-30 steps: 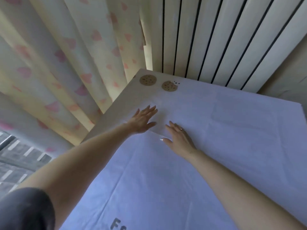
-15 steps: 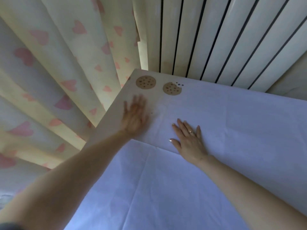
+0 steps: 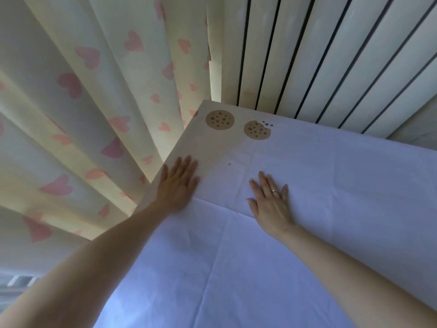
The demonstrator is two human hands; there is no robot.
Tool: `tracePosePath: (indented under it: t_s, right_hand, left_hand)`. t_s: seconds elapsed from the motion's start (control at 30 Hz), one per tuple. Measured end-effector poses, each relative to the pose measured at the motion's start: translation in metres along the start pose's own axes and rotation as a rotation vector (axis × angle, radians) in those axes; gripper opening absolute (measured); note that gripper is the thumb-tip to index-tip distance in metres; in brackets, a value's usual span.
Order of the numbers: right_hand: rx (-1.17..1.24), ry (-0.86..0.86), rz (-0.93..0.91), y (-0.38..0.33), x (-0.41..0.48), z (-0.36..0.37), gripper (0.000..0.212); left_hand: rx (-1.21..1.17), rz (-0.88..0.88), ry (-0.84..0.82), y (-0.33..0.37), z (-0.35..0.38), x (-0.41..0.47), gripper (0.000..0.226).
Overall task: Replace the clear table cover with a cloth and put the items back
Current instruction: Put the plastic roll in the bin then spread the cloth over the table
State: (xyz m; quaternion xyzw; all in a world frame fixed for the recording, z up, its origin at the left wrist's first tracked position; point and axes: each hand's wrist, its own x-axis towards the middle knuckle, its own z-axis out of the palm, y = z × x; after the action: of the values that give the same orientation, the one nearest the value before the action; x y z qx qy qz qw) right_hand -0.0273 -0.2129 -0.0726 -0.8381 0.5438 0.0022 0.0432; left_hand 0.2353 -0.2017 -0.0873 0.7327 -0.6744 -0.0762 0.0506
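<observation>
A pale lilac cloth [image 3: 331, 185] lies spread over the table, creased along fold lines. Its far left part shows a cream band [image 3: 208, 143] printed with two brown cookies [image 3: 220, 120]. My left hand [image 3: 178, 184] lies flat with straight fingers on the cream band by the table's left edge, slightly blurred. My right hand [image 3: 269, 197], with a ring on one finger, presses flat on the lilac cloth just right of a fold edge. Neither hand holds anything. No clear cover or table items are in view.
A cream curtain with pink hearts [image 3: 94, 102] hangs close along the table's left side. A white ribbed radiator [image 3: 319, 55] stands against the table's far edge. A strip of floor [image 3: 19, 280] shows at the lower left.
My left hand slid left from the lilac part onto the cream band near the table edge. My right hand shifted slightly right and stays flat. The view tilted up.
</observation>
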Motion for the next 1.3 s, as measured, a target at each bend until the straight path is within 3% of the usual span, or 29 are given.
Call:
tracePosePath:
  t_s: [0.07, 0.2, 0.3, 0.4, 0.53, 0.63, 0.73, 0.87, 1.07, 1.13, 1.3]
  right_hand:
    - [-0.010, 0.024, -0.046, -0.008, -0.002, 0.000, 0.057]
    - [0.062, 0.094, -0.133, -0.035, -0.016, 0.005, 0.055]
    - [0.095, 0.100, -0.241, -0.065, -0.035, 0.010, 0.054]
    - [0.090, 0.090, -0.323, -0.092, -0.050, 0.012, 0.053]
    - [0.085, 0.085, -0.344, -0.114, -0.065, 0.011, 0.051]
    - [0.030, 0.022, -0.348, -0.122, -0.092, 0.015, 0.057]
    - [-0.018, -0.009, -0.315, -0.116, -0.120, 0.023, 0.060]
    - [-0.056, -0.069, -0.275, -0.107, -0.136, 0.018, 0.058]
    - [-0.046, -0.250, -0.210, -0.112, -0.141, 0.007, 0.067]
    - [-0.056, -0.256, -0.239, -0.109, -0.153, 0.005, 0.074]
    - [-0.032, -0.328, -0.237, -0.087, -0.228, -0.002, 0.063]
  left_hand:
    - [-0.080, -0.250, -0.022, -0.013, -0.002, -0.005, 0.059]
    - [-0.225, -0.478, -0.026, -0.026, -0.014, -0.044, 0.062]
    - [-0.317, -0.581, -0.079, -0.041, -0.019, -0.084, 0.049]
    - [-0.397, -0.609, -0.138, -0.055, -0.024, -0.113, 0.052]
    - [-0.369, -0.571, -0.106, -0.048, -0.021, -0.147, 0.052]
    - [-0.191, -0.346, 0.012, -0.032, -0.011, -0.181, 0.069]
    - [-0.073, -0.194, -0.043, -0.012, -0.001, -0.203, 0.070]
    - [0.016, -0.178, -0.108, 0.023, 0.004, -0.225, 0.064]
    - [0.061, -0.148, -0.333, 0.050, -0.009, -0.254, 0.075]
    - [0.078, -0.142, -0.307, 0.057, -0.017, -0.268, 0.082]
    - [0.072, -0.135, -0.338, 0.080, -0.018, -0.320, 0.087]
